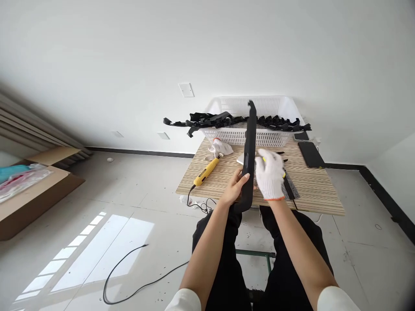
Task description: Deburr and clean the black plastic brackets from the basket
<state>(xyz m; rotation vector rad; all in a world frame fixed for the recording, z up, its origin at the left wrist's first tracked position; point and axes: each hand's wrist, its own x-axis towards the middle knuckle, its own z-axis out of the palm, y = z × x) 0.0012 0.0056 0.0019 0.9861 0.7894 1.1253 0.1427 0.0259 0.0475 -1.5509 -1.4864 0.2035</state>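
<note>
My bare left hand [237,186] grips a long, narrow black plastic trim piece [250,142] by its lower part. The piece stands nearly upright over the table's front edge, its bottom end bent to the left. Just right of it is my right hand [269,172], in a white knitted glove with an orange cuff, its fingers curled. Bits of yellow show at both sides of this glove; whether they belong to something held or to a thing lying behind is unclear. Beneath the glove lie a grey cloth [293,188] and a slim black tool [288,188].
On the wood-patterned table [184,186] are a corded yellow power tool [206,172], a white glove [221,147] and a black tablet-like slab [311,154]. Behind, a white basket [223,136] carries many black trim pieces [210,120]. A black cable [129,296] crosses the floor near a cardboard box [35,196].
</note>
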